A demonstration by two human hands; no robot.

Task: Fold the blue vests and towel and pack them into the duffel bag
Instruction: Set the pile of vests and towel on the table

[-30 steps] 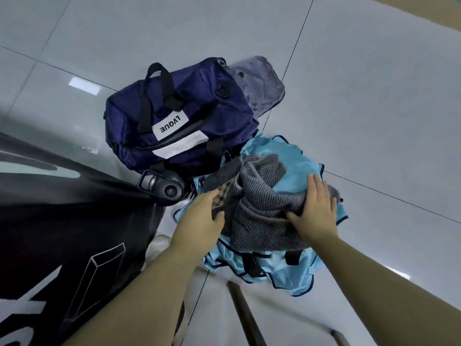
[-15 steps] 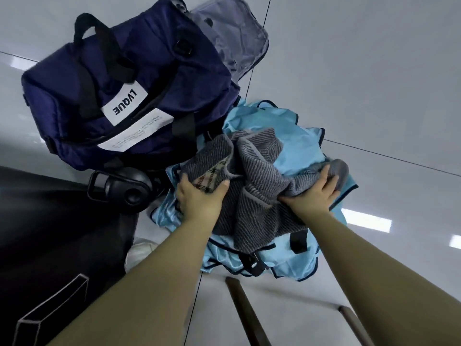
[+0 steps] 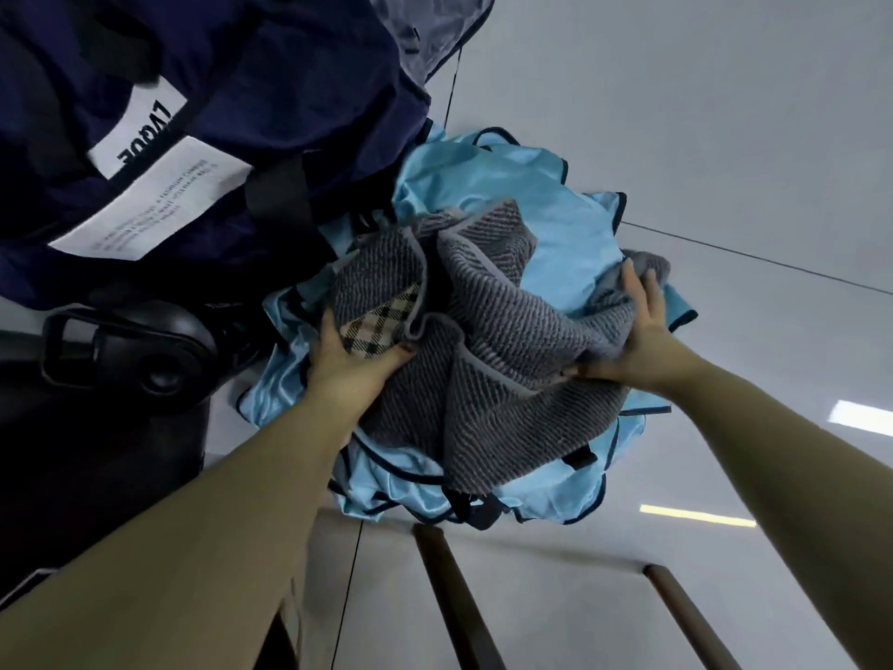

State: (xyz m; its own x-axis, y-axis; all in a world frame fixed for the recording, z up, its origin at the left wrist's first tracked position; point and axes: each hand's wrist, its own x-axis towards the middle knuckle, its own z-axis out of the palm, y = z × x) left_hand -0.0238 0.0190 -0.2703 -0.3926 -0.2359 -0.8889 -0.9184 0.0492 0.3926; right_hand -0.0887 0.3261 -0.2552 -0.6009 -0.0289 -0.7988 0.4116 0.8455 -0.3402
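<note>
Both hands clamped on the crumpled grey towel [image 3: 488,360], left hand [image 3: 348,365] at its plaid patch, right hand [image 3: 633,336] bunching the far edge, atop the blue vests [image 3: 565,224] beside the duffel bag [image 3: 232,89] — likely dragging slippery vests along if lifted.

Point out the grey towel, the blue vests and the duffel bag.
grey towel [image 3: 507,379], head view, striped middle fold.
blue vests [image 3: 565,234], head view, bare satin panel behind the towel.
duffel bag [image 3: 290,89], head view, navy side wall.
</note>
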